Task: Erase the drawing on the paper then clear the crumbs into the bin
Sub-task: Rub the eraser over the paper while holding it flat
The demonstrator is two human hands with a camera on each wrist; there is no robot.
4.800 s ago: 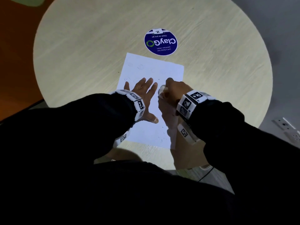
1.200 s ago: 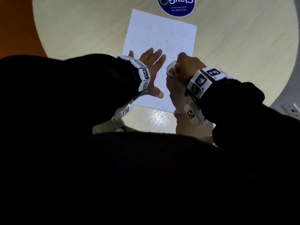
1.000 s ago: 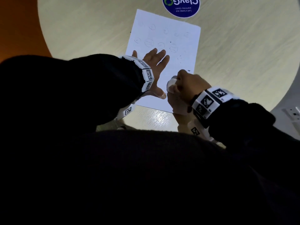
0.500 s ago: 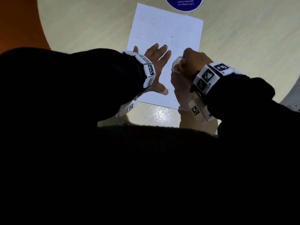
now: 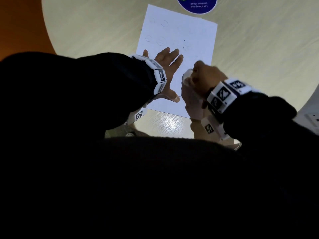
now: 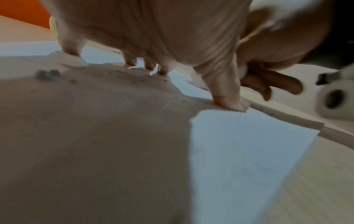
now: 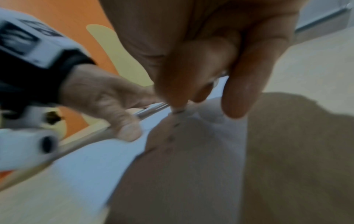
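A white paper (image 5: 195, 31) with faint pencil circles (image 5: 162, 40) lies on the round pale wooden table (image 5: 96, 23). My left hand (image 5: 168, 66) lies flat on the paper's near half, fingers spread, thumb (image 6: 229, 103) pressing down. Just to its right, my right hand (image 5: 202, 75) is curled into a fist around a white eraser (image 5: 187, 75). In the right wrist view the fingertips (image 7: 239, 103) pinch the eraser's tip (image 7: 179, 110) against the paper (image 7: 86, 163). Dark specks (image 6: 47, 74) lie on the sheet; they are too blurred to identify.
A round blue sticker (image 5: 196, 4) sits on the table just beyond the paper's far edge. Orange floor (image 5: 20, 23) shows to the left. A white panel with wall sockets (image 5: 310, 118) is at the right. No bin is in view.
My right hand has rubbed back and forth over the paper's right side and now sits slightly nearer to me than half a second ago. The left hand has stayed flat on the sheet.
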